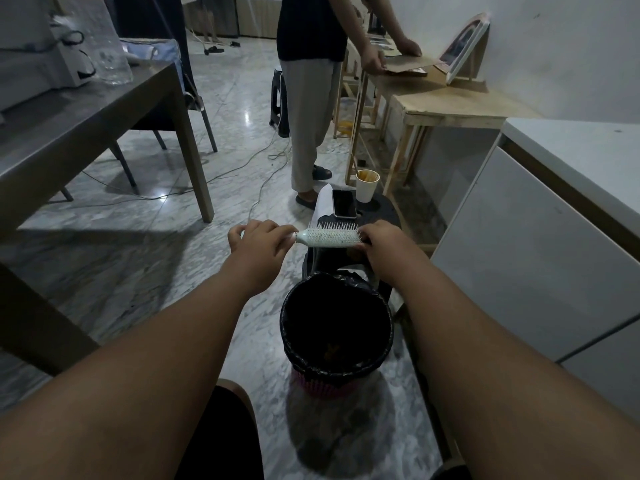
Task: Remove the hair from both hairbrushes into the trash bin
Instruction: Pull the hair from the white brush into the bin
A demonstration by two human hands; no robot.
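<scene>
A white round hairbrush [329, 237] is held level in front of me, above the far side of the trash bin [387, 336]. My left hand [259, 244] is closed around its handle. My right hand [384, 240] pinches at the bristles on the brush's far tip. The bin is pink with a black liner and stands on the floor between my arms. A second brush or comb [334, 224] with white teeth lies on the black stool [381, 211] just behind the held brush. Any hair on the bristles is too small to make out.
The stool also holds a phone [344, 203] and a paper cup [367, 185]. A person [311, 98] stands beyond it at a wooden table [450, 102]. A dark table [86, 116] is at left, a white cabinet [536, 237] at right. Cables run across the marble floor.
</scene>
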